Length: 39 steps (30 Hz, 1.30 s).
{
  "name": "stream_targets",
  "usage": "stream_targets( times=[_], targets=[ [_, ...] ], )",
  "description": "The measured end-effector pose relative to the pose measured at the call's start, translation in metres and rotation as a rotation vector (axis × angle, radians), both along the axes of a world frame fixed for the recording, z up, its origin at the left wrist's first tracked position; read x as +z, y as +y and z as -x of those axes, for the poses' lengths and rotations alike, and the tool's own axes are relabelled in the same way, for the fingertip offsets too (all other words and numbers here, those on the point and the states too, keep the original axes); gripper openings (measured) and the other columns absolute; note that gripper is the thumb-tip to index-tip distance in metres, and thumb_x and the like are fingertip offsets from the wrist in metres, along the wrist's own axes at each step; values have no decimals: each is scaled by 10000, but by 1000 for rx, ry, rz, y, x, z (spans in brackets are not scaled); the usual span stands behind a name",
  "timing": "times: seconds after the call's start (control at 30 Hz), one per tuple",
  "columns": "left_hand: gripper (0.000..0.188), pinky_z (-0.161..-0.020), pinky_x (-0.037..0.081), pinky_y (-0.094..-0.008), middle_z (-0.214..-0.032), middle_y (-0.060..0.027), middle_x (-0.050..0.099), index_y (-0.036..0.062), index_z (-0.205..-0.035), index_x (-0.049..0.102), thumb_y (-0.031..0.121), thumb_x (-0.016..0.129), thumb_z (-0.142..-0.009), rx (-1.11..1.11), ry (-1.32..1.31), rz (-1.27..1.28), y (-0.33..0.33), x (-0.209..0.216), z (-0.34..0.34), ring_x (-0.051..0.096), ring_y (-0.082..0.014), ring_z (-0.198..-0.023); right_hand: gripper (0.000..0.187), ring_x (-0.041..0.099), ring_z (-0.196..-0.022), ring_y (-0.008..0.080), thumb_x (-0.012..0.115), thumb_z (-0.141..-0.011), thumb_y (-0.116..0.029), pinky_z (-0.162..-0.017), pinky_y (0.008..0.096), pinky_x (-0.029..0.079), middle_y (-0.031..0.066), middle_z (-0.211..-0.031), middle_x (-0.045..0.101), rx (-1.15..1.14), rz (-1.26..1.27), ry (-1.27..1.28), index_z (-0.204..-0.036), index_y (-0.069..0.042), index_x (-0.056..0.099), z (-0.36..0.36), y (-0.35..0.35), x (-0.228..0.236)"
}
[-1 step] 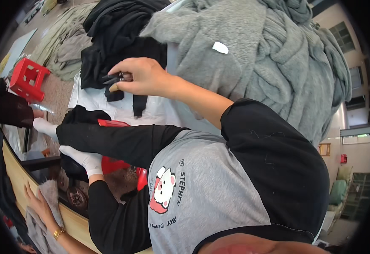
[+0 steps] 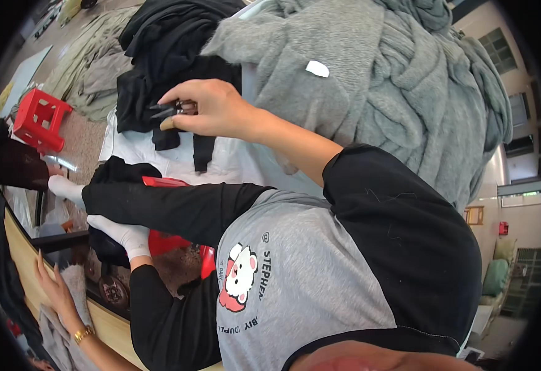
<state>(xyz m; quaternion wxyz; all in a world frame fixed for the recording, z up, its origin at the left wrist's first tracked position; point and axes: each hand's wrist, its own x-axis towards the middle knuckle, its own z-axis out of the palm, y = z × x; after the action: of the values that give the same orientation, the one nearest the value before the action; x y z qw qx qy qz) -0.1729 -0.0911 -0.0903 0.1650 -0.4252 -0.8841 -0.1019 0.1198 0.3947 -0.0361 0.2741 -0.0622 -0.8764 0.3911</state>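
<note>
In my right hand [image 2: 218,111] is a pair of black thread snips [image 2: 174,110], gripped between thumb and fingers with the blades pointing left. A tan cover sits on the tip of one digit. Below and behind that hand, black garments [image 2: 174,43] lie heaped on a white sheet [image 2: 140,145]. At the lower left my left hand [image 2: 59,294], with a gold band at the wrist, rests over a grey fuzzy knit piece [image 2: 72,281] on a pale wooden surface [image 2: 106,328]. Its fingers are stretched and apart.
A large pile of grey knitwear [image 2: 344,86] with a white tag fills the upper right. A red plastic stool [image 2: 41,120] stands on the floor at the left, near spread beige-green cloth [image 2: 91,68]. My legs in black trousers [image 2: 171,210] extend leftward, feet in white socks [image 2: 119,234].
My left hand's fingers have shifted on the grey knit, one now stretching straighter. My right hand has turned slightly, still holding the snips.
</note>
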Motion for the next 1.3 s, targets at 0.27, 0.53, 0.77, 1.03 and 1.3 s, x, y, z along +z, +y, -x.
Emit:
stream_targets(
  times=[0.27,0.53,0.77,1.03,1.3],
  targets=[
    [443,-1073,377,-397,-1358,-209,502,70,-1328,536,73,629,-895,-538,-387,-236,332,32,-151,466,-339,-1293,222,654,-999,123,660,-881,18,-889,265,528,101,-1073,694,333,558,271,-1100,49,643,-50,-12,50],
    [847,-1010,436,-422,-1308,-217,552,8,-1459,333,382,748,-822,-573,-846,-516,500,51,-299,576,-338,-1169,262,655,-1035,175,622,-875,38,-912,297,517,169,-1117,677,416,517,273,-1134,69,603,-67,-16,68],
    [142,-579,447,-295,-699,-72,631,6,-841,652,106,552,-828,-468,-610,-377,393,42,-186,571,-169,-600,251,647,-1051,145,622,-868,61,-866,250,517,136,-1151,677,367,483,313,-1117,29,634,-86,-1,63],
    [249,-820,454,-236,-975,-19,645,0,-1076,642,33,526,-859,80,-872,-958,78,79,-45,591,-106,-906,415,402,-685,4,601,-875,87,-808,187,481,-80,-764,393,188,419,315,-1278,-8,574,-69,-2,60],
    [495,-1209,177,-499,-1576,-197,241,-54,-1426,399,96,472,-961,441,-426,-1830,-9,174,-182,270,-284,-1447,393,614,-1064,131,581,-935,18,-927,243,469,89,-1235,608,93,454,263,-1320,34,508,-16,14,17]
  ],
)
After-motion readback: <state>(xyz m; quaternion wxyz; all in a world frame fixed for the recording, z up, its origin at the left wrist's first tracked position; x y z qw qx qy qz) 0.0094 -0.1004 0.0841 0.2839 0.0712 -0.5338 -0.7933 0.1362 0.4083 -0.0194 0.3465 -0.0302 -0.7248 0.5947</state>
